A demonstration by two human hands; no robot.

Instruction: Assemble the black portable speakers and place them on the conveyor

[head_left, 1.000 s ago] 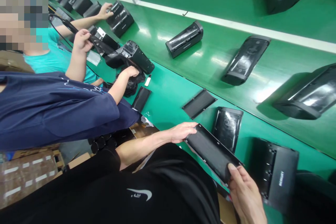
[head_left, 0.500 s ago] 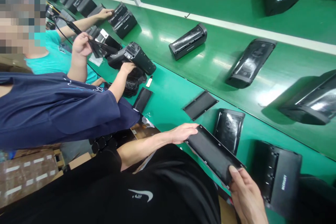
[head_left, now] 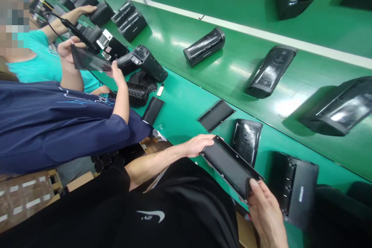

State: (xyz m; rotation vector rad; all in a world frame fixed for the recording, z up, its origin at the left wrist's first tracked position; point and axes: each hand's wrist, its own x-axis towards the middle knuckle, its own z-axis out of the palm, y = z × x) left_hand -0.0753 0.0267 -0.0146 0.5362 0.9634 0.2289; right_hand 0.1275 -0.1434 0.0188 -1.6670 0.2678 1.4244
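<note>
My left hand (head_left: 199, 145) and my right hand (head_left: 266, 217) hold a flat black rectangular speaker panel (head_left: 231, 168) between them. The left hand grips its upper long edge, and the right hand grips its lower end with the thumb on the dark face. Just beyond the panel, a black speaker housing with a mesh grille (head_left: 247, 139) lies on the green conveyor belt (head_left: 186, 100), partly hidden by the panel. A larger black speaker body with a printed label (head_left: 295, 188) lies next to my right hand.
A co-worker in a navy shirt (head_left: 64, 128) holds up a dark panel (head_left: 88, 60) beside a co-worker in a teal shirt (head_left: 31, 62). Several black speaker units stand along the belt. A white-railed green belt runs behind. Cardboard cartons (head_left: 24, 197) lie at lower left.
The co-worker's dark panel has lifted and now lies flatter in the air. Belt items have shifted slightly left in view. My hands still hold the panel in about the same grip.
</note>
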